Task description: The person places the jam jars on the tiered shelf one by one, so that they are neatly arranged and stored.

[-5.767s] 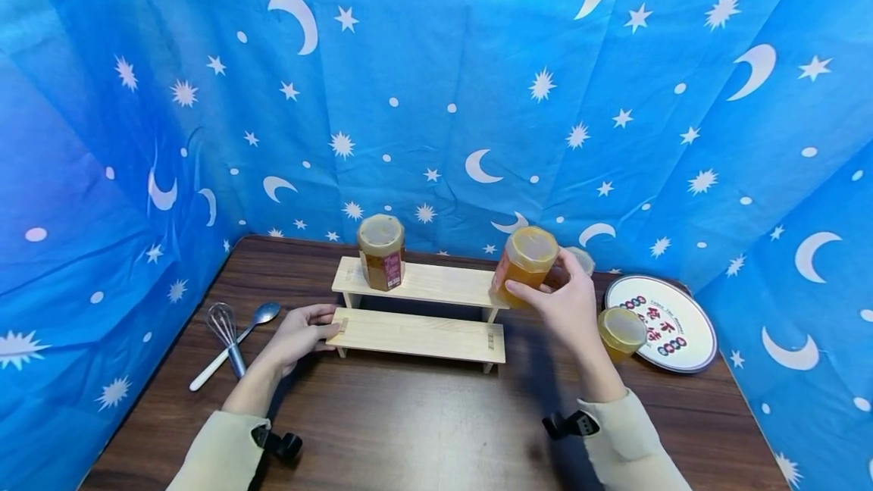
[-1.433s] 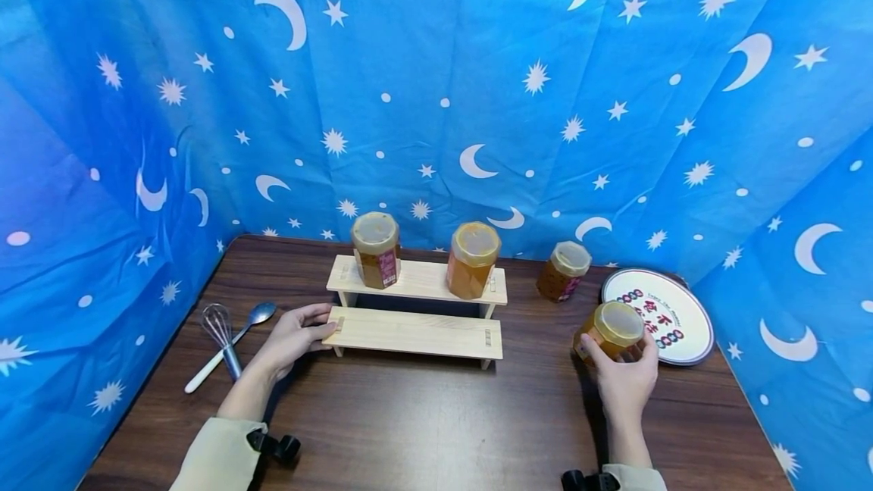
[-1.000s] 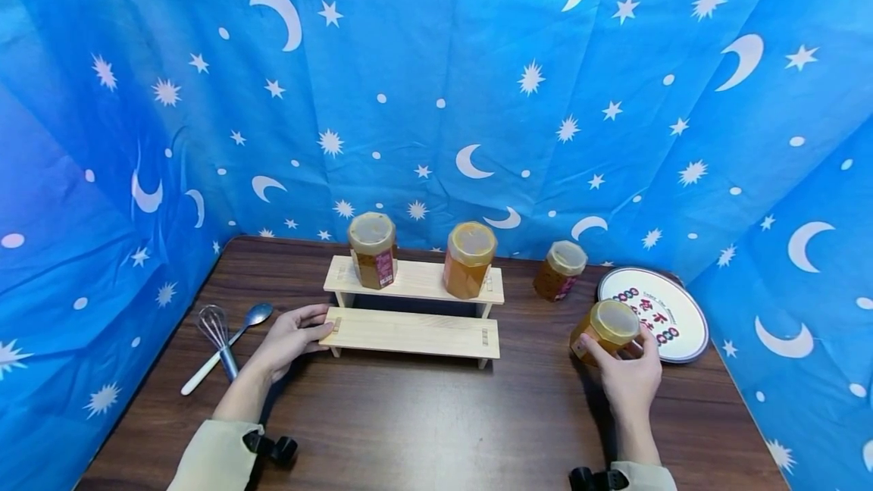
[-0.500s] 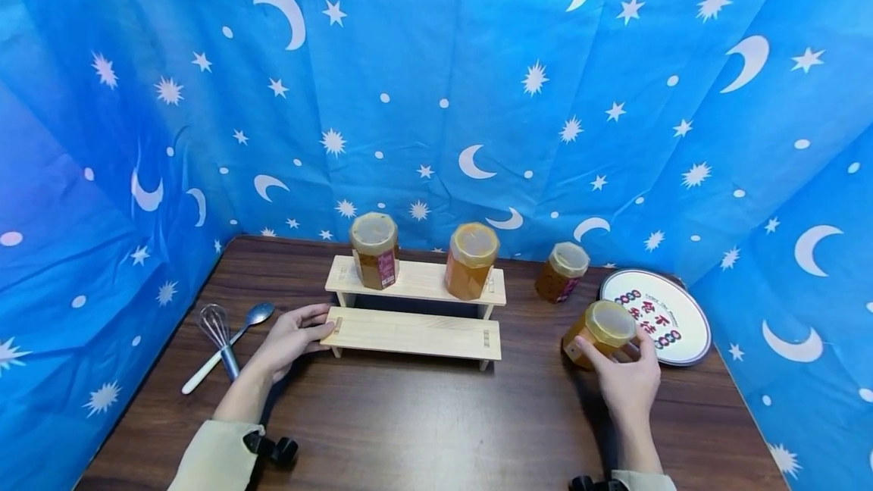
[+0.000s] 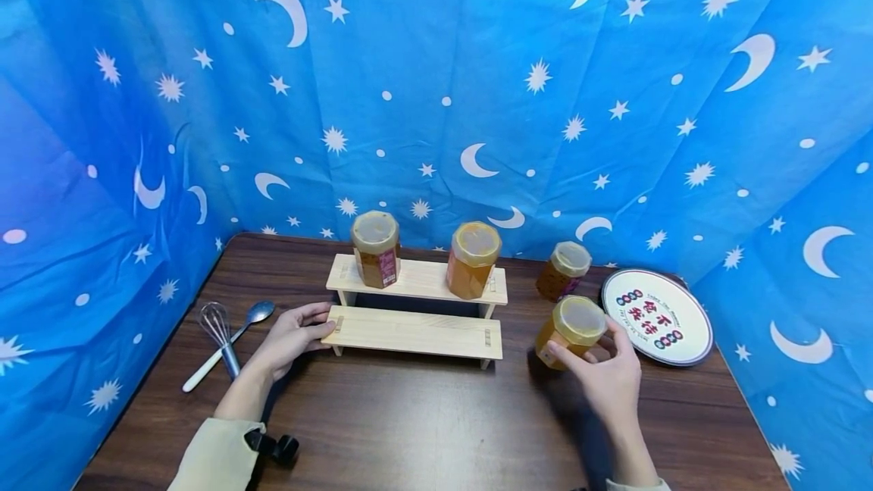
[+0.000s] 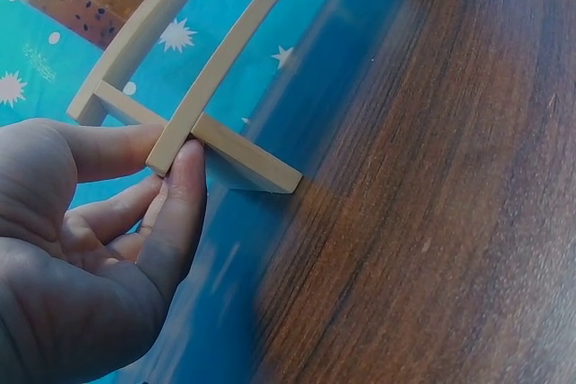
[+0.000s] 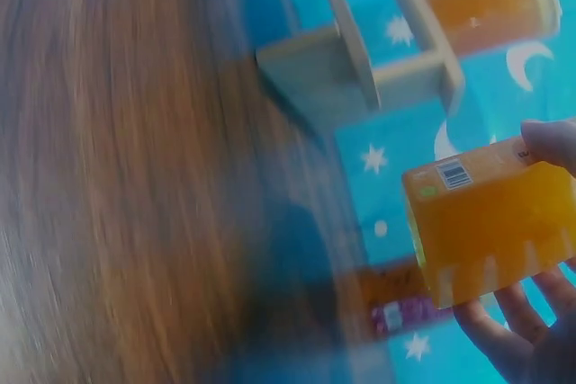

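A two-tier wooden rack (image 5: 416, 333) stands mid-table. My left hand (image 5: 292, 339) pinches the left end of its lower shelf between thumb and fingers, as the left wrist view (image 6: 99, 249) of the hand confirms. In my right hand (image 5: 610, 381) is an orange-yellow jar (image 5: 569, 328) with a translucent lid, gripped round its sides and tilted slightly. The right wrist view shows this jar (image 7: 490, 222) apart from the table. On the upper shelf sit a dark-flecked jar (image 5: 377, 252) at the left and an orange jar (image 5: 472, 262) at the right.
Behind the held jar, another dark jar (image 5: 563, 270) stands on the table. A white plate with red characters (image 5: 689, 336) lies at the right. At the left, a whisk (image 5: 220, 332) and a spoon (image 5: 258, 314) lie crossed. A blue curtain (image 5: 436, 59) encloses the table.
The orange jar earlier in my right hand now stands on the upper shelf. My right hand has since gripped the jar near the plate and lifted it leftward. My left hand stays on the rack.
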Demonstrator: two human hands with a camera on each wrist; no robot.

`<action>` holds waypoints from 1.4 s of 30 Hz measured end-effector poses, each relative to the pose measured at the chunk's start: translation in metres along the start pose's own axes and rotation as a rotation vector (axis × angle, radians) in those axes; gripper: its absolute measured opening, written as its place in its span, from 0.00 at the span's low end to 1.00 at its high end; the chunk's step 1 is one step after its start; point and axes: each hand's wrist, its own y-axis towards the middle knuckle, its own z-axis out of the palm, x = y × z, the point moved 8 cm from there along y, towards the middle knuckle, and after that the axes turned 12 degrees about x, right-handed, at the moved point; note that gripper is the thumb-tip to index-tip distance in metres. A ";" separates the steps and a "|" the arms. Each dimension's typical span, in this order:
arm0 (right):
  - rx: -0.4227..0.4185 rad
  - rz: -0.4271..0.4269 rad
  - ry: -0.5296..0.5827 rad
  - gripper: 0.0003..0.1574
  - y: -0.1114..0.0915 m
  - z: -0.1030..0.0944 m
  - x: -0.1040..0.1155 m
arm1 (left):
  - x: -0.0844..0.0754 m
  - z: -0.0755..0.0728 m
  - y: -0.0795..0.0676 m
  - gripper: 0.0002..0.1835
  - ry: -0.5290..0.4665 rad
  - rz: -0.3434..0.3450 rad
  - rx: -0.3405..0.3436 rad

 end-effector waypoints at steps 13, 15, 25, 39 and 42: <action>0.188 -0.101 0.035 0.53 -0.011 0.057 0.039 | 0.000 0.000 0.001 0.33 -0.004 -0.006 -0.003; 0.213 -0.108 0.050 0.52 -0.013 0.066 0.044 | 0.000 0.000 0.001 0.33 -0.004 -0.006 -0.004; 0.311 -0.155 0.093 0.51 -0.014 0.119 0.065 | 0.000 0.000 0.000 0.33 -0.005 -0.007 -0.008; 0.422 -0.252 0.156 0.51 -0.011 0.193 0.099 | -0.001 0.000 -0.002 0.33 -0.008 -0.013 -0.014; 0.446 -0.250 0.173 0.50 -0.011 0.208 0.103 | 0.000 0.000 -0.002 0.33 -0.016 -0.014 -0.012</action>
